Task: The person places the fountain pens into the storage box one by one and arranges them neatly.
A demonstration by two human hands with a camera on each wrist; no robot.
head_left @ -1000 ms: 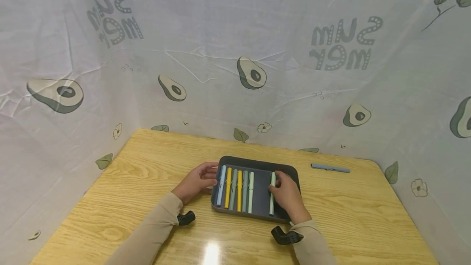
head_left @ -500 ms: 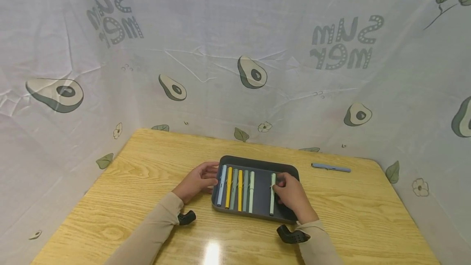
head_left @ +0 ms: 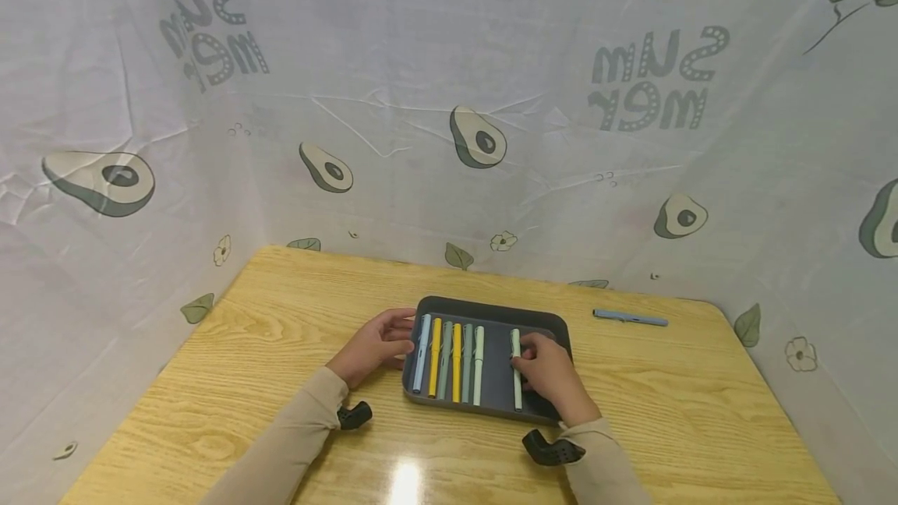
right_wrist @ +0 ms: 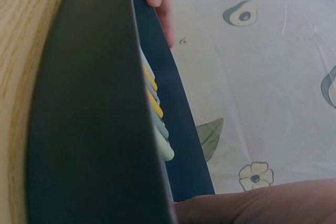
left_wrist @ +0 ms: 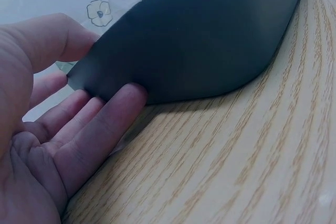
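Note:
A dark rectangular tray (head_left: 500, 380) lies on the wooden table, with several capped pens lined up along its left half. My left hand (head_left: 372, 347) holds the tray's left side; in the left wrist view the thumb is at the rim and the fingers (left_wrist: 100, 135) lie against the outer wall. Inside the right part of the tray, my right hand (head_left: 554, 377) pinches a pale green pen (head_left: 517, 392) near its upper half. Left of it, past a gap, is another pale green pen (head_left: 479, 372). The right wrist view mostly shows the tray's wall (right_wrist: 94, 108), hiding the right fingertips.
The row also has a light blue pen (head_left: 421, 357), yellow pens (head_left: 457, 372) and grey-green pens (head_left: 445, 369). A blue pen (head_left: 631, 319) lies on the table (head_left: 687, 396) beyond the tray's right end. A printed cloth (head_left: 393, 115) hangs behind the table.
The right hand has shifted its grip on the pale green pen, and the pen has moved slightly left within the tray. The left hand and the tray have stayed in place.

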